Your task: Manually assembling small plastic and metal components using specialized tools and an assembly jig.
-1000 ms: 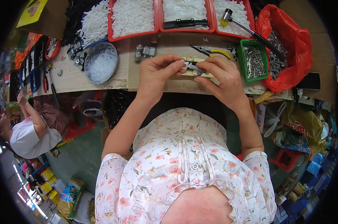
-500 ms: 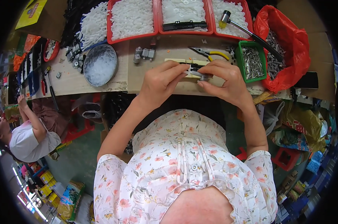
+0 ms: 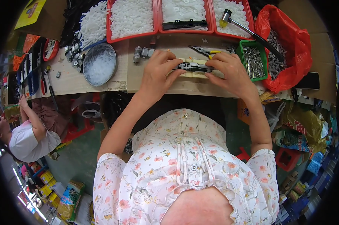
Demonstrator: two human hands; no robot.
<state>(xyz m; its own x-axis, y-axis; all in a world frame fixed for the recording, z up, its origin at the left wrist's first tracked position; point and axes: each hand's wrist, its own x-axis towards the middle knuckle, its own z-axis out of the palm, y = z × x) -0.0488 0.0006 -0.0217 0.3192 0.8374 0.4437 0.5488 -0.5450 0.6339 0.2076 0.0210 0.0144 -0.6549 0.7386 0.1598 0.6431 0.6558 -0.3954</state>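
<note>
At the near edge of the bench (image 3: 154,84), a slender black strip (image 3: 195,67) bearing white pieces lies lengthwise along a cream block (image 3: 194,75), which presumably serves as its rest; whether it is seated there or held just above cannot be told. The left hand (image 3: 157,75) has thumb and fingers clamped on the strip's left end, and the right hand (image 3: 231,75) on its right end, a two-ended hold that likely keeps it level and leaves the middle exposed. The pliers (image 3: 216,51) lie just beyond the block and the green tray (image 3: 258,79) of metal pins beside the right hand, both apparently set for short reaches; the hammer (image 3: 252,33) leans across a red tray (image 3: 247,37), off the working area.
</note>
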